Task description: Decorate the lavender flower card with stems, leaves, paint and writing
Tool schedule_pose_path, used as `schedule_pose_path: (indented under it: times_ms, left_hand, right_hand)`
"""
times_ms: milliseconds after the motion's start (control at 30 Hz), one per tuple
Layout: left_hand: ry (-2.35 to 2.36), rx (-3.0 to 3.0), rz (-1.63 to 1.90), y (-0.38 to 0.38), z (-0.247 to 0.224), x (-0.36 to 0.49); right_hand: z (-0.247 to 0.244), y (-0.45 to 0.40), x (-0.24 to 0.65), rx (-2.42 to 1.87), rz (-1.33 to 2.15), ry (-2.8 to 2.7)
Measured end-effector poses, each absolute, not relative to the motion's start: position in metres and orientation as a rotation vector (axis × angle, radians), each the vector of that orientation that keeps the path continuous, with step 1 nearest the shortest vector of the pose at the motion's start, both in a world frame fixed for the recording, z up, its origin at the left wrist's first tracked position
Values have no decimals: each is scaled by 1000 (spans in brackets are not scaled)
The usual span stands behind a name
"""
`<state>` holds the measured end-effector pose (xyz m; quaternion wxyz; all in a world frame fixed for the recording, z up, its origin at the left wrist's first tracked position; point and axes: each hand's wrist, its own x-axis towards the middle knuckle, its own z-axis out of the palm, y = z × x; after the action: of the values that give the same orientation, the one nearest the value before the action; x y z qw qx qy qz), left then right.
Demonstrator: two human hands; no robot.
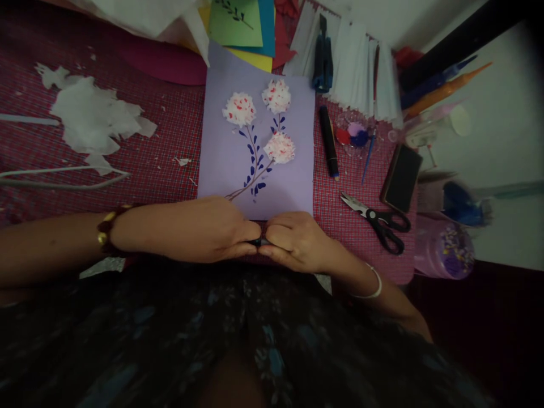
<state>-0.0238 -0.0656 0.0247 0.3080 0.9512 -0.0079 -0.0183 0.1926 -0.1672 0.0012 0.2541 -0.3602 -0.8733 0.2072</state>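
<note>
Close to my body, at the table's front edge, my left hand [216, 229] and my right hand [300, 241] meet with closed fingers. Between them they grip a small object with a black part [255, 242]; my fingers cover most of it, so its kind is unclear. Just beyond lies a lilac paper sheet [221, 158]. On it are three fluffy white flowers with red specks, one being the lower right flower [279, 148], plus thin brown stems and dark blue painted leaves [251, 153]. My left wrist lies close to the sheet's lower edge.
Right of the sheet lie a black marker [328, 141], scissors [376, 218], a paint palette [355, 133], a thin blue brush [369, 156] and a dark phone [402, 177]. A stapler-like tool [323, 59] rests on pleated white paper [352, 62]. Torn white tissue [97, 113] lies left.
</note>
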Motion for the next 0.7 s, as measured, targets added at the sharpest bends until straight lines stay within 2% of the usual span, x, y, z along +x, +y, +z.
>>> schedule_pose_path:
  times_ms: [200, 433, 600, 700]
  left_hand:
    - [22, 2795, -20, -65, 14, -21]
    - [32, 2697, -162, -68, 10, -26]
    - [389, 2509, -55, -43, 22, -42]
    - [342, 2329, 76, -36, 28, -41]
  right_hand:
    - [-1, -161, 192, -1109, 870, -2316]
    - [-6, -167, 195, -1118, 878, -2301]
    - [-9, -176, 230, -1291, 1136, -1688]
    - [-6, -176, 240, -1298, 1213, -1663]
